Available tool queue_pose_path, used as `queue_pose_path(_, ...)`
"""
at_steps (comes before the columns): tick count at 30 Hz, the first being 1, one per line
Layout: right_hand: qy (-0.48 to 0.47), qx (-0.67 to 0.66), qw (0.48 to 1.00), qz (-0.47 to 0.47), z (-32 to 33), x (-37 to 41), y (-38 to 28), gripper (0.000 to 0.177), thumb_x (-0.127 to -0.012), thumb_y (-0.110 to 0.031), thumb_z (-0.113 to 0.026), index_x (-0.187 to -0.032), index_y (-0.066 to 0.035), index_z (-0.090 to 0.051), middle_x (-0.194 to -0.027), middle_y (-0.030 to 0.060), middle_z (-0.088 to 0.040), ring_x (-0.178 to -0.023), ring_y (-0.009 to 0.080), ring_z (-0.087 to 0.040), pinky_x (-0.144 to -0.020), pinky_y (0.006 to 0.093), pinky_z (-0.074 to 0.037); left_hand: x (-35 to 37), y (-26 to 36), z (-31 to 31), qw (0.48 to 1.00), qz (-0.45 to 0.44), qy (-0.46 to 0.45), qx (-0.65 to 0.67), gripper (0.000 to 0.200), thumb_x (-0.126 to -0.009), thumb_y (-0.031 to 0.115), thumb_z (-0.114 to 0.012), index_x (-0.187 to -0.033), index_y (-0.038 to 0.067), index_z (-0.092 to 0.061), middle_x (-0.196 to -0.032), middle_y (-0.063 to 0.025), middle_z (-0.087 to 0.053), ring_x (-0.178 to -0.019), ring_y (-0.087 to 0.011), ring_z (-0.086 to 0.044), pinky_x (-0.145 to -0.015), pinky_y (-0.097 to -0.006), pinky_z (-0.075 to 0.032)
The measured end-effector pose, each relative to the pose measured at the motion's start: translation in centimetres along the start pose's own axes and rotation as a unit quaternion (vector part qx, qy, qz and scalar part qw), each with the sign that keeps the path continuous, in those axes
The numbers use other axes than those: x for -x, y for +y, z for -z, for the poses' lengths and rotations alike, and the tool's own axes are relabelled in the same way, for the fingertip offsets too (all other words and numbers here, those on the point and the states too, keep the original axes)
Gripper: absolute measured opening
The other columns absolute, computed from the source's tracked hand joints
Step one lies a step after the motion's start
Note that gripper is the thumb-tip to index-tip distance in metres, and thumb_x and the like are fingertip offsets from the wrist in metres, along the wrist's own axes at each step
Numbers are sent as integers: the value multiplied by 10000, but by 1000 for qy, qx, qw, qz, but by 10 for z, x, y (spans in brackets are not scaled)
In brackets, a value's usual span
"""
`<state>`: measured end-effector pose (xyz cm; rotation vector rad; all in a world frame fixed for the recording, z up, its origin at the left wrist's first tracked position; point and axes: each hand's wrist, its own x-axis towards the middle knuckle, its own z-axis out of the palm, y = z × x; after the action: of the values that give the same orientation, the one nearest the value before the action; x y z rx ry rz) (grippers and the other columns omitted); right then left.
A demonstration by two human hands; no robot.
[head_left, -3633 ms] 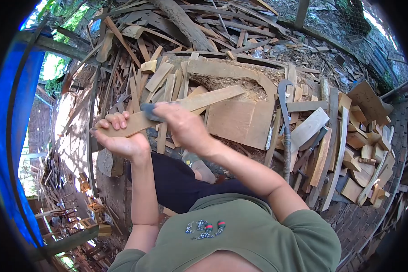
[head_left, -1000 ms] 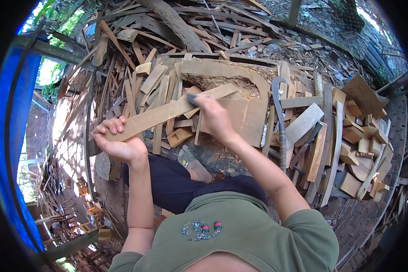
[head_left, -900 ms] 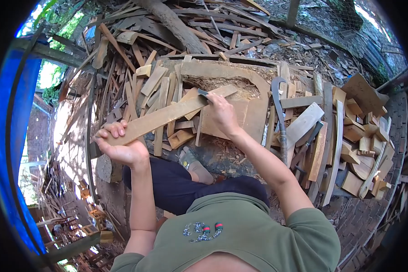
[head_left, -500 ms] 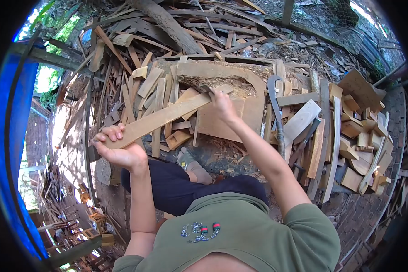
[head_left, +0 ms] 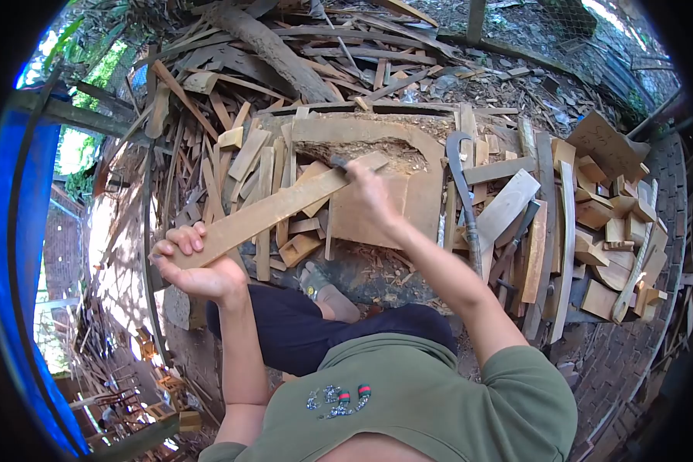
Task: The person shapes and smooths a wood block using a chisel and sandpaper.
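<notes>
A long flat wooden board (head_left: 273, 208) slants up from lower left to upper right in front of me. My left hand (head_left: 196, 266) grips its lower end, with the fingers curled over the edge and the palm underneath. Near the board's upper end, my right hand (head_left: 368, 191) is closed round a small dark tool (head_left: 339, 162), which rests against the wood; most of the tool is hidden by the fingers. Beneath the upper end is a worn wooden work block (head_left: 369, 212) with a rough hollow.
Right of the block lies a curved sickle-like blade (head_left: 456, 162). Loose wood blocks (head_left: 616, 208) are heaped farther right. Offcuts (head_left: 242, 158) lie left of the block, and a thick log (head_left: 277, 50) rests on scrap beyond. A blue sheet (head_left: 23, 254) hangs at far left.
My right hand and the dark tool have shifted slightly left and down along the board. My left hand still holds the lower end. The whole view has shifted a little.
</notes>
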<state>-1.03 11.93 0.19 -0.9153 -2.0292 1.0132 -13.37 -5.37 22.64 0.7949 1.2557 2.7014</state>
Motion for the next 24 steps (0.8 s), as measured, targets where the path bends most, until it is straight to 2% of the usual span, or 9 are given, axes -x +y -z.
queue_pose_path(1,41,16,996,81,0,8,-12,248,-908,-74,-457,-1105,-39,-603,-1132,193,-629,-958,380,-631,-825,480,-504,-2,-1,1,1000,-1,-5,-1,272,-1007,333,-405,-793,170,-361,-672,24,-340,-629,-101,-339,-706,-293,-361)
queue_pose_path(4,42,-30,994,95,15,9,-3,261,-920,-75,-437,-1117,-29,-601,-1087,198,-643,-940,381,-634,-805,469,-512,-3,-1,0,1000,12,6,-4,269,-1004,329,-410,-792,171,-361,-669,24,-334,-633,-101,-342,-700,-292,-359)
queue_pose_path(6,1,50,998,-37,17,-11,19,253,-940,-95,-407,-1079,-12,-602,-993,216,-654,-904,387,-637,-766,469,-515,-3,1,-1,1000,14,4,-7,276,-1002,343,-418,-793,170,-364,-668,21,-332,-632,-103,-341,-705,-293,-358)
queue_pose_path(9,-40,96,989,-109,19,-24,16,252,-951,-105,-379,-1016,8,-594,-891,231,-649,-865,401,-635,-744,483,-507,-1,1,-3,1000,4,16,-15,286,-1004,356,-417,-793,170,-363,-668,19,-329,-629,-106,-340,-707,-295,-358)
queue_pose_path(14,99,33,989,106,2,7,2,204,-934,-99,-441,-1031,-14,-599,-961,198,-646,-896,396,-625,-784,496,-494,-2,-1,-1,1000,3,10,-2,299,-1009,356,-407,-781,171,-350,-659,28,-322,-610,-98,-328,-695,-288,-354)
queue_pose_path(16,47,60,994,77,12,-2,21,205,-941,-119,-425,-984,-19,-599,-990,188,-653,-918,384,-630,-783,487,-502,-1,0,-1,1000,14,21,-11,299,-1009,353,-408,-780,171,-349,-659,27,-322,-610,-100,-327,-695,-289,-355)
queue_pose_path(17,-3,100,994,-38,19,-10,26,221,-942,-131,-409,-952,-22,-601,-1031,191,-651,-927,373,-636,-773,484,-510,-3,1,-2,999,18,26,-16,298,-1009,351,-409,-779,171,-348,-660,25,-321,-610,-101,-327,-694,-290,-355)
queue_pose_path(20,-71,176,974,-123,16,-31,42,186,-892,-76,-415,-892,-20,-592,-970,200,-651,-923,361,-642,-788,473,-515,1,3,-4,1000,1,22,-23,294,-1013,344,-397,-781,170,-348,-660,20,-321,-611,-105,-326,-691,-291,-354)
queue_pose_path(24,23,154,987,24,15,0,5,183,-910,-103,-422,-934,-15,-581,-1054,196,-641,-1010,355,-619,-841,465,-507,1,1,-7,1000,-7,18,-7,286,-1021,318,-363,-777,168,-360,-646,18,-321,-597,-105,-330,-678,-289,-355)
